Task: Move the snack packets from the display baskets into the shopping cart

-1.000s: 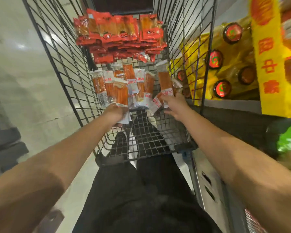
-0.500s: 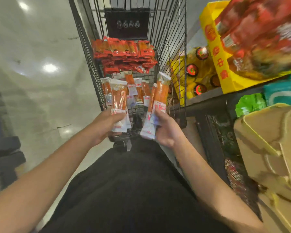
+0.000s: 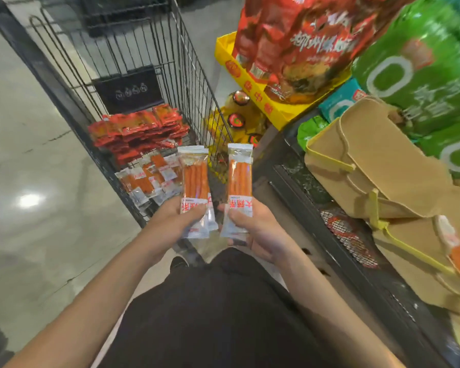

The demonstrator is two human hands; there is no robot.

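Observation:
My left hand (image 3: 174,221) grips the bottom of clear snack packets with orange sticks (image 3: 195,179), held upright just behind the black wire shopping cart (image 3: 64,83). My right hand (image 3: 252,229) holds a matching orange-stick packet (image 3: 240,176) upright beside it. Inside the cart lie several orange-stick packets (image 3: 149,179) and, farther in, a pile of red packets (image 3: 138,131). A black wire display basket (image 3: 348,240) to my right holds red packets seen through its mesh.
On the right, tan cardboard boxes (image 3: 377,166) sit on the basket. Above are green packs (image 3: 422,70), red bags (image 3: 303,41) in a yellow tray (image 3: 252,86), and bottles (image 3: 237,120) beside the cart. Grey polished floor (image 3: 29,168) spreads to the left.
Both hands pulled back out of the cart toward my body, each still holding its packets upright. The view swung right, bringing the boxes and shelf goods into sight.

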